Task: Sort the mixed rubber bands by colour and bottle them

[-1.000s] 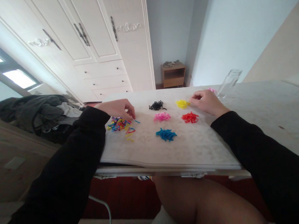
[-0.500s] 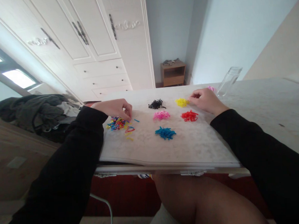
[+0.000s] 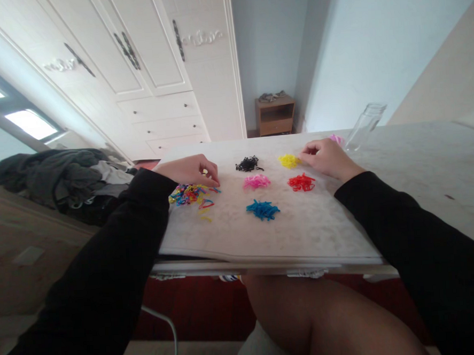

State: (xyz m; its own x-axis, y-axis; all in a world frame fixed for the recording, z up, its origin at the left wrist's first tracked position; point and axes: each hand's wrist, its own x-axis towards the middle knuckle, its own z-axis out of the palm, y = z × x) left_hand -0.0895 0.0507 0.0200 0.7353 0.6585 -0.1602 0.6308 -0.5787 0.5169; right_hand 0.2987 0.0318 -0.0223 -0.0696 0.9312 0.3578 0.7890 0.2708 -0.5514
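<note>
resting left hand point(image 3: 188, 171) on mixed bands point(image 3: 187, 194), no clear axis.

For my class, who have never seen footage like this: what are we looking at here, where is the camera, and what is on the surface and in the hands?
The camera sits on a person's head and looks down at their own two bare hands, so the black sleeves reach in from below. On the white table lie small elastic bands sorted by colour: a black pile, yellow pile, pink pile, red pile and blue pile. The left hand rests on a mixed pile. The right hand pinches beside the yellow pile; whether it holds a band is too small to tell. A clear glass jar stands behind.
</note>
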